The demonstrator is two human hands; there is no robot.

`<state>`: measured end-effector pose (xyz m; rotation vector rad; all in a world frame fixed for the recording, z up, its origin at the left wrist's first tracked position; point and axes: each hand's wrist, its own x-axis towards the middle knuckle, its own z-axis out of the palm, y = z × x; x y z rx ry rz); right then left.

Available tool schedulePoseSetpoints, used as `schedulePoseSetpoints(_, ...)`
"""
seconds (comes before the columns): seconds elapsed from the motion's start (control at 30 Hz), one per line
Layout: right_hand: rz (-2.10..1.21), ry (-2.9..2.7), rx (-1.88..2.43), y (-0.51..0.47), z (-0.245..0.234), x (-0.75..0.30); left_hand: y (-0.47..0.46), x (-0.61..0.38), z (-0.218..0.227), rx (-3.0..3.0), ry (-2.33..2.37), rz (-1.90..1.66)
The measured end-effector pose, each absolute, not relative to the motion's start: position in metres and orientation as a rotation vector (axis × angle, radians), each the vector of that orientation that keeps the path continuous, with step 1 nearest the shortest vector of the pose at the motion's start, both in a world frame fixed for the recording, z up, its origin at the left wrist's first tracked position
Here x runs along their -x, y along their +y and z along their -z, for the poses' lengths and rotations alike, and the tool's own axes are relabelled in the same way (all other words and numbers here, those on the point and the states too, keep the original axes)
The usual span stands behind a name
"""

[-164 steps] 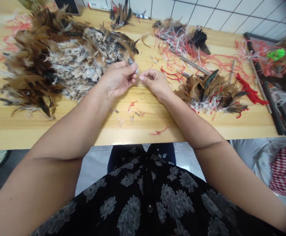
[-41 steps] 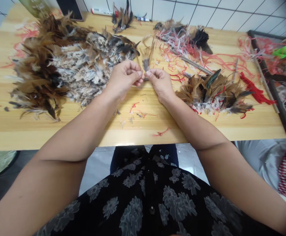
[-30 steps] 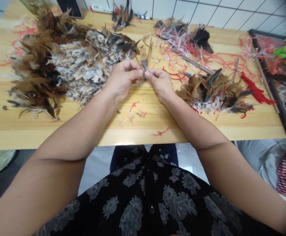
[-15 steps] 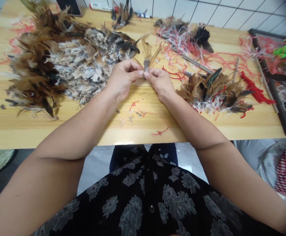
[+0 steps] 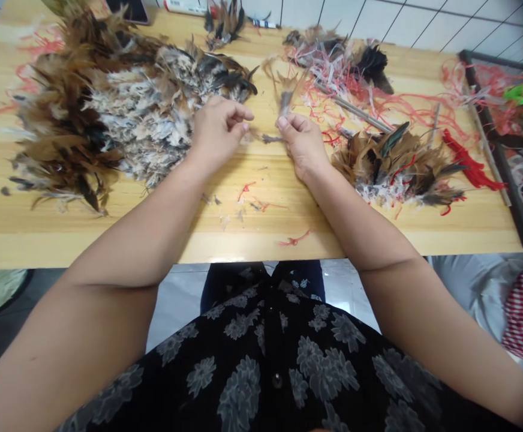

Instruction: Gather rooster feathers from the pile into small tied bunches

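Note:
Pinched between the thumb and fingers of my right hand (image 5: 303,139) is a small bunch of brown and grey feathers (image 5: 287,97), standing upright from the fingertips. A grey wisp of down (image 5: 270,138) sticks out to the left below that grip. My left hand (image 5: 221,129) is beside the right edge of a large heap of feathers (image 5: 144,120), its fingers curled and the thumb slightly apart from the forefinger. Nothing clear shows between them. Right of my right hand lies a bundle of brown feathers (image 5: 378,159) with white bases.
Red strings (image 5: 471,162) lie at the right, near a dark-framed tray (image 5: 498,141). Pink string and dark feathers (image 5: 328,66) form a tangle behind, with a thin stick (image 5: 355,114). A marker (image 5: 185,7) and a small feather bunch (image 5: 224,24) are by the tiled wall.
My hands have moved apart from where their fingertips met. The right hand has shifted right with the feather bunch; the left has drawn back to the left and loosened its pinch.

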<state>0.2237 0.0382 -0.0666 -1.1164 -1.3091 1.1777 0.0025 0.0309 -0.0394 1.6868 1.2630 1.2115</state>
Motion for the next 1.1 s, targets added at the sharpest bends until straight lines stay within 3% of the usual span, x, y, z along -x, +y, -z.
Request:
schedulePoseSetpoints(0.4,-0.978,-1.337,1.244,0.037,0.051,-0.225,0.029,-0.008,0.043,-2.334,1.400,-0.731)
schedulePoseSetpoints(0.63,-0.811,-1.501,1.290,0.051,0.071,-0.238,0.032,0.010,0.041,-2.219,1.283,-0.801)
schedulePoseSetpoints(0.9,-0.898,-1.522,1.226,0.034,0.063,-0.231,0.033,0.000,0.036,-1.930,1.183,-1.136)
schedulePoseSetpoints(1.1,-0.965,-1.505,1.219,0.032,0.065,-0.226,0.030,-0.005,0.032,-1.708,1.138,-1.180)
